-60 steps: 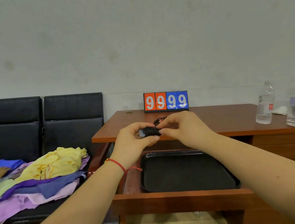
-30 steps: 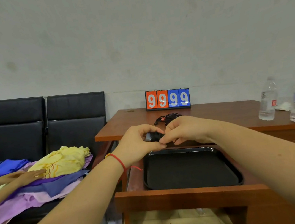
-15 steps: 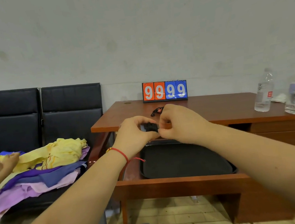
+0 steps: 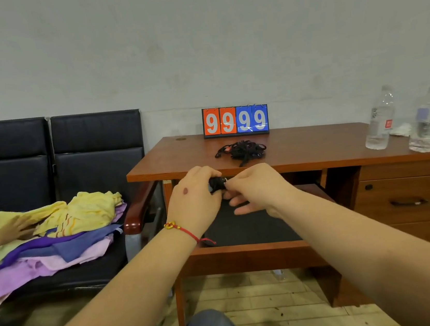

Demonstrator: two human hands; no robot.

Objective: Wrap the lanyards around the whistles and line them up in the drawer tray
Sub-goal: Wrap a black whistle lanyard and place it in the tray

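Note:
My left hand [image 4: 195, 196] grips a small whistle [image 4: 217, 183] wound in black lanyard, held in the air above the back of the black tray [image 4: 251, 228]. My right hand [image 4: 258, 190] pinches the bundle's right end with thumb and forefinger, its other fingers loosely spread below. The tray lies in the pulled-out drawer [image 4: 246, 251] of the wooden desk [image 4: 301, 149]. A tangled pile of black lanyards and whistles [image 4: 242, 151] lies on the desktop behind my hands.
A flip scoreboard [image 4: 235, 120] reading 9999 stands at the desk's back edge. Two water bottles [image 4: 379, 118] stand at the right. Black chairs [image 4: 72, 153] on the left hold a heap of coloured cloth [image 4: 55, 236], with another person's hand [image 4: 13, 228] on it.
My hands have sunk lower, in front of the desk's edge, and the lanyard pile behind them is now uncovered. My right hand's lower fingers have spread open.

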